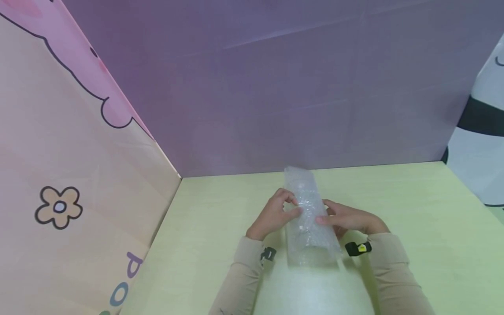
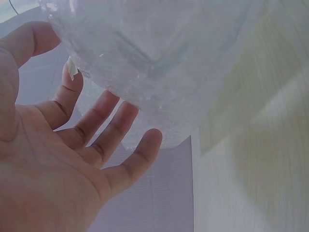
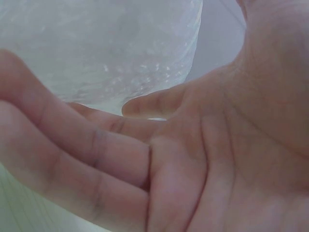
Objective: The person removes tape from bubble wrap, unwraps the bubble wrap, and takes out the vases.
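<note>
A long, clear bundle of bubble wrap stretches between both hands over the table, its far end pointing at the back wall. From its left side, the left hand holds it with the thumb on top and fingers at the edge. In the left wrist view, a small pale scrap shows at that hand's index fingertip, against the wrap. On the other side, the right hand grips the bundle, thumb over the upper face and fingers beneath. Its bent fingers run under the wrap in the right wrist view.
The pale yellow-green table extends on both sides of the hands. Behind it stands a purple-grey wall. A printed panel with a flower borders the left, and a black-and-white panel borders the right.
</note>
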### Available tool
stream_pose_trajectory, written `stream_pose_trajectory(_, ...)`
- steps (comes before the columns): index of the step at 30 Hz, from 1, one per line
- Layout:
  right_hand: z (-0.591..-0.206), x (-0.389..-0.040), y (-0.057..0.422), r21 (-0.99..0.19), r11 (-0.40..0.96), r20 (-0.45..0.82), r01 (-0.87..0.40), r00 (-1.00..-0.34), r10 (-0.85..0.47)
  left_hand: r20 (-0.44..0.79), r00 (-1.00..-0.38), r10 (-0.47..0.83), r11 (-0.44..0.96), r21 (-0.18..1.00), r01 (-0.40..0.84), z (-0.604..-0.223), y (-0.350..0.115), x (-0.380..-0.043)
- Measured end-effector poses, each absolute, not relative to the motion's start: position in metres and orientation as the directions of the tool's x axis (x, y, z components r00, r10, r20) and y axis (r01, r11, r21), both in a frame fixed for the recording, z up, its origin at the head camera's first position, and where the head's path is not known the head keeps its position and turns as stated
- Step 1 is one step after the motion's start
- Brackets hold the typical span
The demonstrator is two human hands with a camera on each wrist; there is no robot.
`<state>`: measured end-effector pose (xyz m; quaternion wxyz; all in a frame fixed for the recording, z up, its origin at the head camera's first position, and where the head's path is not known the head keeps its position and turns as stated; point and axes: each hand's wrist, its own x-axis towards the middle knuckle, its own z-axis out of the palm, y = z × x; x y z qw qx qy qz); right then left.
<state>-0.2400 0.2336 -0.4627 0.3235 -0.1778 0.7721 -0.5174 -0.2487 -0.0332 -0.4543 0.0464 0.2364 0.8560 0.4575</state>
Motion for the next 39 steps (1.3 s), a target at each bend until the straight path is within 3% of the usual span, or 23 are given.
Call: stream_pose_trajectory(39,-0.4613,-0.2402,0.2338,-0.916,0.398,-0.311,0.053,-0.721,-0.620,0.238,-0.858,0.456,0.445,0.774,0.451,-0.4574,-0.0308,-0.2506)
